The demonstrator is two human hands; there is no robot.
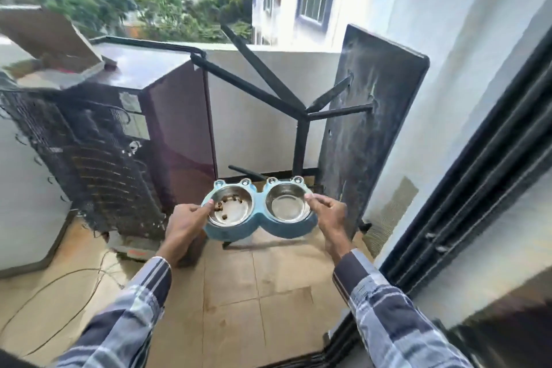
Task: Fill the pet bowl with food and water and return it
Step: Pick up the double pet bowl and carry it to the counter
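I stand on a narrow balcony with my hands out in front of me. My left hand [186,219] and my right hand [327,212] each grip one end of the blue plastic double pet bowl with two shiny metal dishes [260,212], so both are busy. On my left a big dark old fridge with black wire coils on its back [119,143] blocks the way. On my right a dark tabletop tipped up on its edge [370,116] leans close, and its black metal legs [268,89] stick out across the far end. The tan tiled floor [263,284] between and below my arms is open
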